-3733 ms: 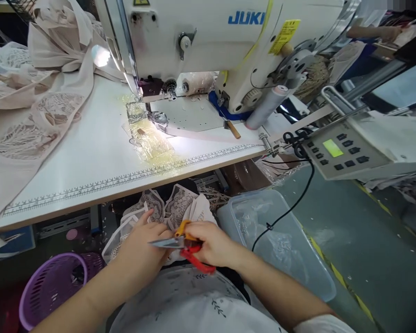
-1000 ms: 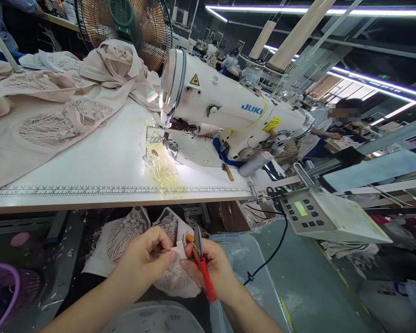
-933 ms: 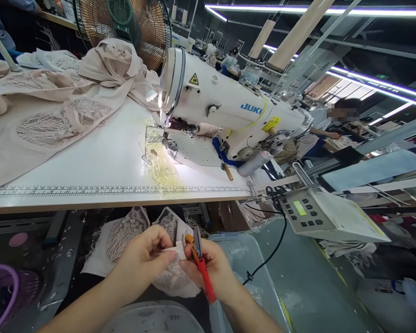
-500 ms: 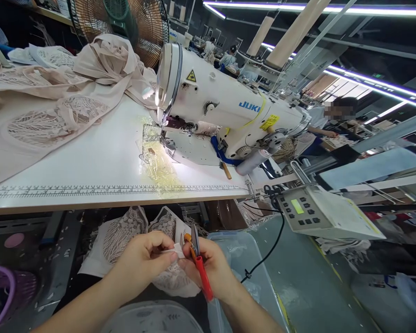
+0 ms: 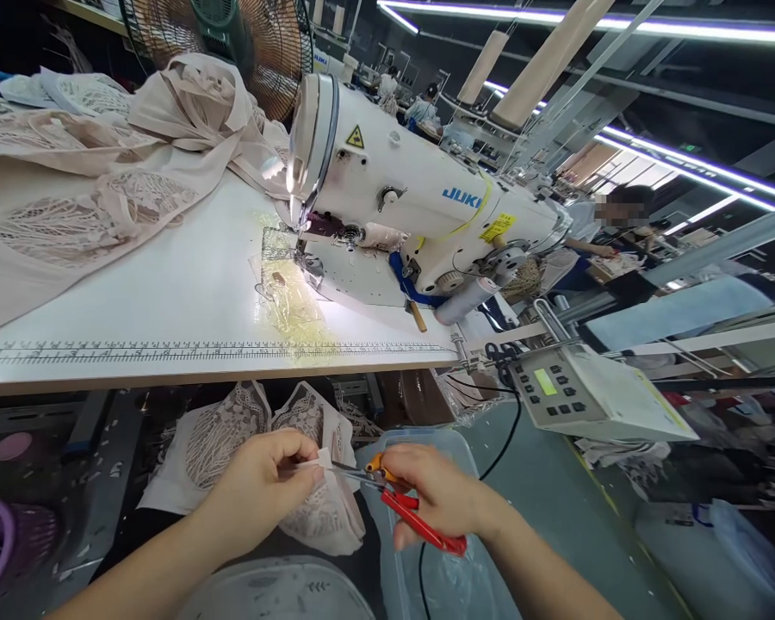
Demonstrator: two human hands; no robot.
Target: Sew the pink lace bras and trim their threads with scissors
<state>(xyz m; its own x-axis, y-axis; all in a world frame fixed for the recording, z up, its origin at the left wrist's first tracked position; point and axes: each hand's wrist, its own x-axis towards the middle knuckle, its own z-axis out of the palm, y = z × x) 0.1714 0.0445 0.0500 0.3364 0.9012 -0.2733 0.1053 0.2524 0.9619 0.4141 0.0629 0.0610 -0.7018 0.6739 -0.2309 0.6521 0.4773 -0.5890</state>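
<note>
Below the table edge, my left hand (image 5: pixel 264 486) pinches a small white tab at the edge of a pale lace fabric piece (image 5: pixel 310 517) that lies in my lap. My right hand (image 5: pixel 436 495) is closed round red and orange thread snips (image 5: pixel 400 499). The snips lie almost level, their blades pointing left and touching the tab held by my left fingers. More of the lace piece (image 5: pixel 232 430) hangs under the table edge.
A white JUKI sewing machine (image 5: pixel 413 198) stands on the white table (image 5: pixel 135 293) with a ruler strip along its front. Beige lace garments (image 5: pixel 71 189) are heaped at the left. A control panel (image 5: pixel 574 392), clear plastic bin (image 5: pixel 445 585), purple basket (image 5: pixel 0 542) and a seated co-worker (image 5: pixel 613 224) surround me.
My right hand has swung the snips from upright to nearly level, blades now pointing left at the tab. The view lifted from my lap to the machine and room.
</note>
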